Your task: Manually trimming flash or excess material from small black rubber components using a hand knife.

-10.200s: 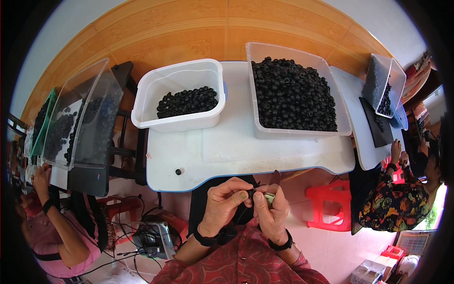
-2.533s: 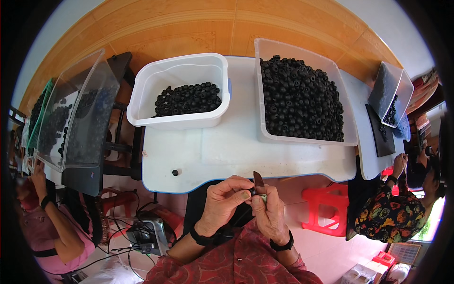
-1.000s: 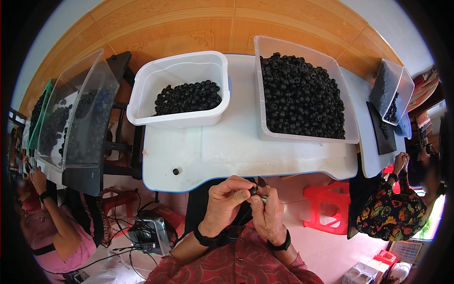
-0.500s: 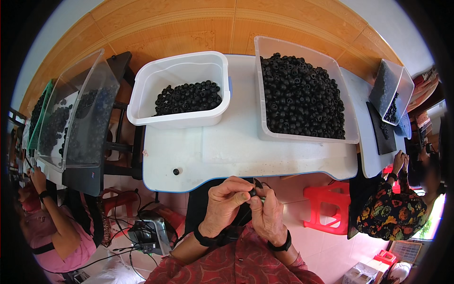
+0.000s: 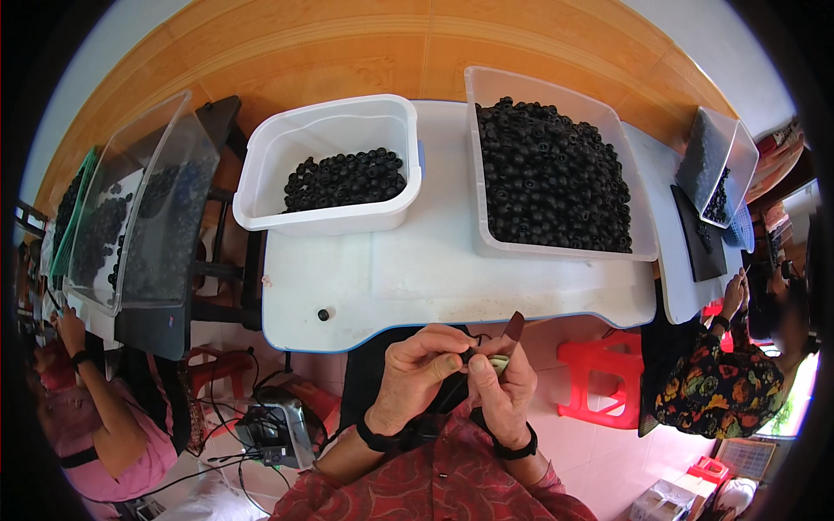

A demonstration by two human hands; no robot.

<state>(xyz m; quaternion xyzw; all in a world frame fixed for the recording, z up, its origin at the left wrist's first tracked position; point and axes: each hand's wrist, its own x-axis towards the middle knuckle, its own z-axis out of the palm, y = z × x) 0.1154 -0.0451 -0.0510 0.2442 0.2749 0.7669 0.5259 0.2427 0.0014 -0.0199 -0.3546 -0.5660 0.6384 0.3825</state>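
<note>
My left hand (image 5: 415, 375) pinches a small black round piece (image 5: 467, 355) between thumb and fingertips, in front of the table's edge. Close against it, my right hand (image 5: 504, 387) is closed around a knife, whose pale green handle (image 5: 499, 361) shows at the fingers. The dark blade (image 5: 514, 326) points up and away from me. Both thumbs meet near the piece, partly hiding it. On the white table (image 5: 417, 278) lies a single black piece (image 5: 323, 314). A white tub (image 5: 326, 219) holds some black round pieces; a larger clear bin (image 5: 565, 251) is heaped with them, many showing holes.
At left, a clear bin (image 5: 122, 297) stands tilted on a dark table, beside a person in pink (image 5: 104, 434). To the right sit a person in a floral top (image 5: 721, 391), a red stool (image 5: 601, 382) and a tipped clear container (image 5: 708, 165). Cables (image 5: 230, 434) tangle at lower left.
The knife has swung in my right hand, so its blade now stands up beyond the fingers, away from the piece. My left hand stays nearly where it was, still pinching the black piece.
</note>
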